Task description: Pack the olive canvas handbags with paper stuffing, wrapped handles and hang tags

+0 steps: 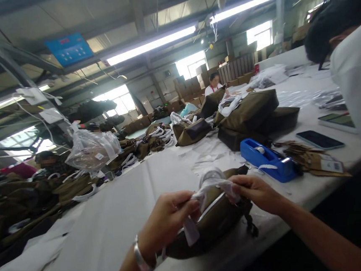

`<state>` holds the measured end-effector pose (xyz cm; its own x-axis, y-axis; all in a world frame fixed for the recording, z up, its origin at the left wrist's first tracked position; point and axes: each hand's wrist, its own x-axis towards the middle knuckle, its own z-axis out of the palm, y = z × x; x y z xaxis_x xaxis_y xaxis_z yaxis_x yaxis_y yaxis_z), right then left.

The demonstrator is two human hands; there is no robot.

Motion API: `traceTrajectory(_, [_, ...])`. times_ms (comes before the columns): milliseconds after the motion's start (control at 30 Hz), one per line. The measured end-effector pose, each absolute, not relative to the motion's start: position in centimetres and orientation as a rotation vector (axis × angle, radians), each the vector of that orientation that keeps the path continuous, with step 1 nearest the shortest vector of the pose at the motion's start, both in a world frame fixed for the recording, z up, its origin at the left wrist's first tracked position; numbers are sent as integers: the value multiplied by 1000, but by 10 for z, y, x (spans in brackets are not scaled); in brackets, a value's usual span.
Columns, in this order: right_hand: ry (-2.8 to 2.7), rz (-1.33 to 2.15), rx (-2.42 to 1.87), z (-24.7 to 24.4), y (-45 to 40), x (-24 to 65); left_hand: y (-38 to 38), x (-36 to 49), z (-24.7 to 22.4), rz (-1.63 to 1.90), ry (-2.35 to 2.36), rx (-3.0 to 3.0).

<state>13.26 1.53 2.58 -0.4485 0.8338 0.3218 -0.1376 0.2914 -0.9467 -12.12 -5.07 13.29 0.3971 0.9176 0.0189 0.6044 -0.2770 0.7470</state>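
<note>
An olive-brown bag (219, 216) with a pale zipper lies at the near edge of the white table (126, 207). White wrapping material (212, 185) stretches across its top between my two hands. My left hand (167, 219), with a silver bracelet at the wrist, pinches the left end of this wrapping, and a loose strip hangs below the fingers. At the right end, my right hand (256, 192) pinches the same material near the zipper. A clear round roll or loop (212, 175) shows just behind the wrapping.
Right of the bag are a blue tape dispenser (266, 159), a phone (320, 139) and brown tags (315, 161). Olive bags (249, 112) are stacked behind. More bags and a plastic bag (93, 151) lie at the left. A person in white (357, 82) leans in at the right.
</note>
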Motion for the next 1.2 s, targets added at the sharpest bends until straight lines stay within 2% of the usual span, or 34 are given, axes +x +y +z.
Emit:
traceTrajectory(100, [-1506, 1691, -402, 28, 26, 136, -35, -134, 123, 558, 916, 1452])
traceTrajectory(267, [-1519, 1586, -369, 33, 29, 129, -32, -126, 101, 786, 759, 1243])
traceTrajectory(367, [-1608, 1304, -523, 37, 21, 128, -48, -115, 118, 771, 941, 1391])
traceTrajectory(433, [-1649, 1000, -664, 37, 14, 126, -59, -106, 131, 806, 1269, 1660])
traceTrajectory(533, [-1596, 533, -726, 31, 6, 119, -66, -92, 136, 1148, 1719, 2271])
traceTrajectory(600, [-1521, 296, -686, 26, 3, 114, -65, -82, 130, 1338, 1726, 2664])
traceTrajectory(633, [-1486, 199, -665, 24, 2, 112, -63, -77, 125, 1326, 1651, 2796])
traceTrajectory(767, [-1442, 18, -599, 22, 1, 107, -56, -68, 117, 959, 1440, 2697])
traceTrajectory(967, [-1561, 289, -503, 39, 4, 110, -50, -86, 139, 480, 1206, 1798])
traceTrajectory(1133, [-1796, 988, -508, 48, 26, 116, -45, -97, 134, 655, 859, 1259])
traceTrajectory(1200, [-1856, 1080, -448, 44, 36, 117, -44, -98, 131, 757, 858, 1165])
